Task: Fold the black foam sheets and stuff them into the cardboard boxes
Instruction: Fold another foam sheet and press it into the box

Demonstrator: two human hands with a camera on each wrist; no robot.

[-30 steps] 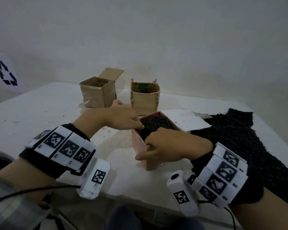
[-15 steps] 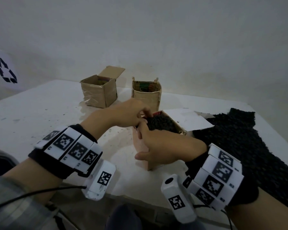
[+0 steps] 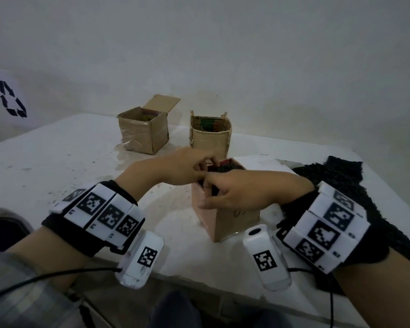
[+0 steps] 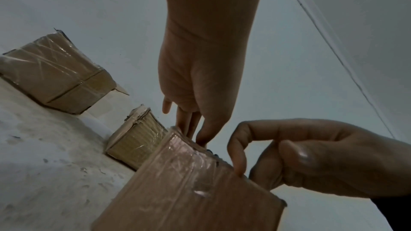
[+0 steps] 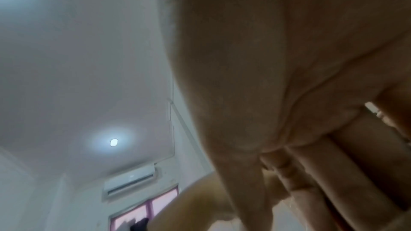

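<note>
The near cardboard box (image 3: 234,221) stands at the table's front with folded black foam (image 3: 227,167) packed in its open top. My left hand (image 3: 199,169) reaches over the box's far left rim, and its straight fingers (image 4: 195,129) point down into the opening onto the foam. My right hand (image 3: 213,190) grips the near left corner: its fingers curl over the rim and its thumb lies along the outer wall. The left wrist view shows the right hand (image 4: 311,155) hooked at the rim of the box (image 4: 189,191). In the right wrist view my palm (image 5: 289,76) fills the frame.
Two more open cardboard boxes stand behind, one with a raised flap (image 3: 142,132) and one taped (image 3: 210,138). A large black foam sheet (image 3: 341,185) lies spread on the right, partly under my right forearm. A white sheet (image 3: 265,163) lies beside the near box. The table's front edge (image 3: 199,278) is close.
My left hand has lifted from the near left rim and now pokes down at the far left of the opening. My right hand slid to the near corner.
</note>
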